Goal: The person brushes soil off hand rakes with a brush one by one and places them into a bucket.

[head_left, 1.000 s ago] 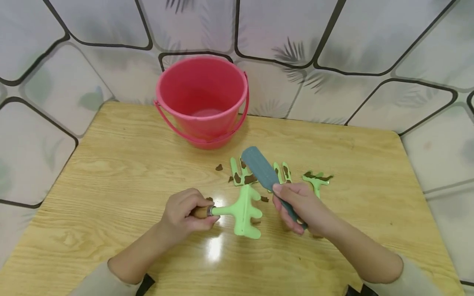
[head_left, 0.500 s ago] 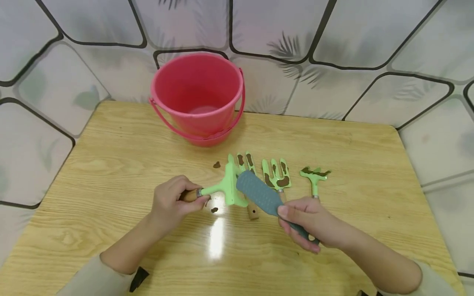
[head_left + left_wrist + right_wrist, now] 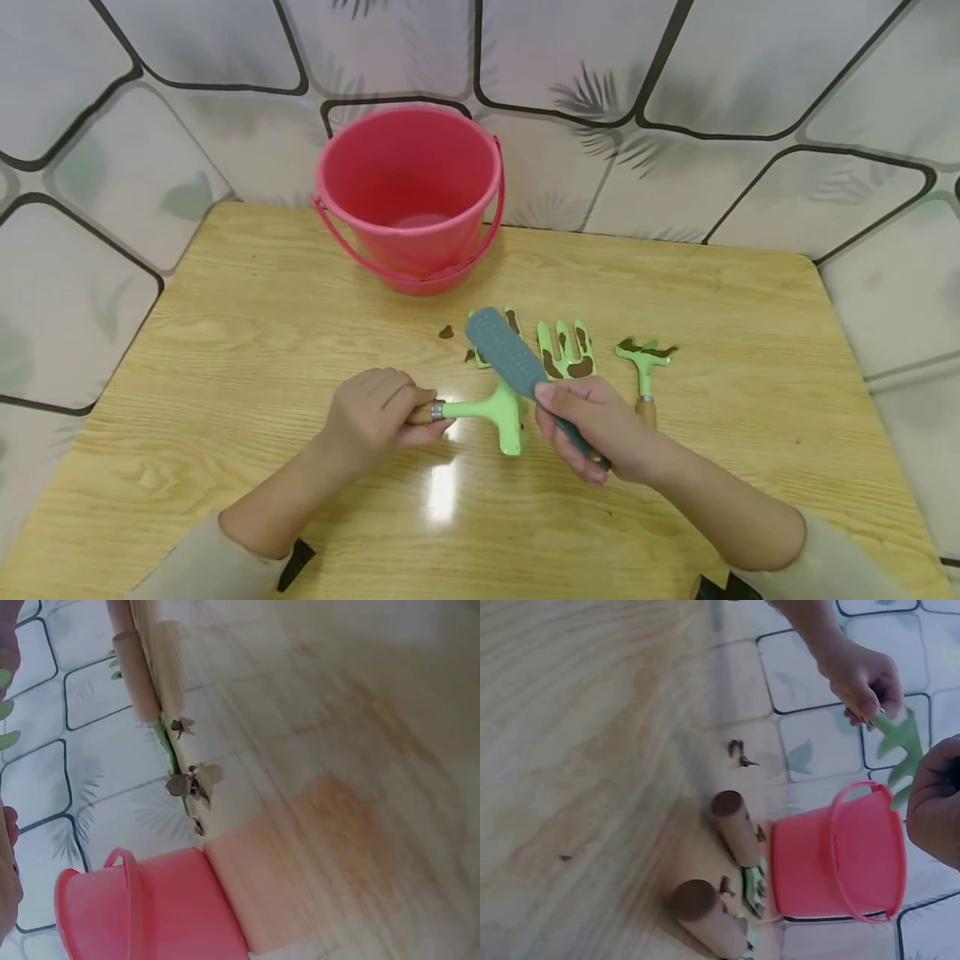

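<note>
Both hands were busy above the desk (image 3: 300,275), a rake (image 3: 510,421) in one and a paddle (image 3: 510,350) in the other.
I saw the left hand (image 3: 378,408) with its fingers curled round the rake's wooden handle, the green head pointing to the right; the right hand (image 3: 596,425) pinched the grey-blue paddle by its narrow end, thumb on top, the broad end slanting over the rake's head, though I couldn't tell whether the two touched. Just beyond lay two green forks, the left fork (image 3: 513,322) partly hidden by the paddle, the right fork (image 3: 567,365) beside it, both patched with brown. A smaller rake (image 3: 644,367) lay farther right, and a red bucket (image 3: 412,247) stood upright behind, near the wall (image 3: 547,150).
</note>
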The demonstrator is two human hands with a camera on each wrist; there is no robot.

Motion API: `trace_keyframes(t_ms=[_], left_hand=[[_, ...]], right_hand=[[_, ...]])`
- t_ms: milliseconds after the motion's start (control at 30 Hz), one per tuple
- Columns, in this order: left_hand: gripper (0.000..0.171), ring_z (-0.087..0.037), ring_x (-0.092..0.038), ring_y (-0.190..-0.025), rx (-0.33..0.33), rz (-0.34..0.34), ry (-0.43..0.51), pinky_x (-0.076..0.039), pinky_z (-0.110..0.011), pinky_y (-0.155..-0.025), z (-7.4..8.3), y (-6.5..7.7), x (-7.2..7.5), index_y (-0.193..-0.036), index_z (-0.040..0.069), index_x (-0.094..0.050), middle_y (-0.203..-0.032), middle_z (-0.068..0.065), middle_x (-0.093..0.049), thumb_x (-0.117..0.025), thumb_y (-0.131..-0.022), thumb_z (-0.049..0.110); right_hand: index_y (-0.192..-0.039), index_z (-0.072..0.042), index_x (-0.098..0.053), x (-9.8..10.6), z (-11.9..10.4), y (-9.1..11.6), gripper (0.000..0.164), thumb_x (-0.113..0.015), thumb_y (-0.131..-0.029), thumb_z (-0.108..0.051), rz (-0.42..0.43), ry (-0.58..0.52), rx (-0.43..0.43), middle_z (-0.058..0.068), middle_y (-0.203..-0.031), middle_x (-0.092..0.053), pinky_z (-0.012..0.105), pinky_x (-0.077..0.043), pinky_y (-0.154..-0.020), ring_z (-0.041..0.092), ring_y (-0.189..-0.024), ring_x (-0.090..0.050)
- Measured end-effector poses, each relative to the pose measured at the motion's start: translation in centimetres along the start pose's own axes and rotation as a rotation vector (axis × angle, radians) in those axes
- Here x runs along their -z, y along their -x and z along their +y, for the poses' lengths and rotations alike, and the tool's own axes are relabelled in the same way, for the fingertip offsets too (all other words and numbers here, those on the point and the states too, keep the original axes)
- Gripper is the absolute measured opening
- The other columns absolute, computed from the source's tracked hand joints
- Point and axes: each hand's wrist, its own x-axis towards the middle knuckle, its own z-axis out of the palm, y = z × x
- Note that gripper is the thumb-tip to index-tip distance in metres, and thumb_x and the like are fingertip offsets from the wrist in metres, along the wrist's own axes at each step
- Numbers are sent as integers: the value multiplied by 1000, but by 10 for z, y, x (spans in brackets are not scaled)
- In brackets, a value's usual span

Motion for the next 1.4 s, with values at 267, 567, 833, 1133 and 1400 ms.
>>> trace_keyframes(t_ms=[267, 567, 833, 1133, 1400], left_hand=[[40, -14, -52, -47, -181, -18, -213, -49, -26, -44, -5, 0, 8, -74, 3, -65, -59, -1, -58, -51, -97, 33], [27, -15, -57, -56, -322, -79, -264, -51, -25, -50, -14, 2, 10, -81, -1, -67, -70, -6, -64, -51, -96, 15], [26, -15, -56, -61, -285, -265, -297, -52, -22, -55, -10, 0, 9, -87, 0, -64, -73, -5, -62, -48, -97, 17], [22, -9, -52, -62, 1015, -503, 633, -48, -20, -53, 12, -17, 14, -92, 0, -65, -72, -2, -60, -65, -90, 21], [36, -2, -53, -60, 1769, -391, 1447, -47, -11, -55, 31, -42, 23, -102, -2, -54, -76, 2, -59, -46, -100, 34]], right_hand=[[-73, -6, -51, 8, -7, 7, 39, -33, -104, -20, 12, -49, 87, 7, -43, -34, 33, -22, -20, 18, -27, -27], [-76, -7, -51, 20, -2, 22, 39, -29, -105, -18, 12, -18, 126, 14, -46, -29, 33, -20, -20, 27, -30, -22], [-76, 6, -43, 22, -4, 31, 39, -26, -105, -12, -26, 107, 158, 16, -45, -33, 29, -27, -22, 25, -29, -27], [-76, 1, -49, 18, -8, 37, 35, -25, -102, -1, -12, 266, 228, 16, -45, -38, 24, -32, -24, 23, -29, -33], [-79, 2, -49, 14, -11, 41, 32, -26, -102, 2, -8, 312, 230, 16, -47, -40, 23, -33, -25, 23, -30, -35]])
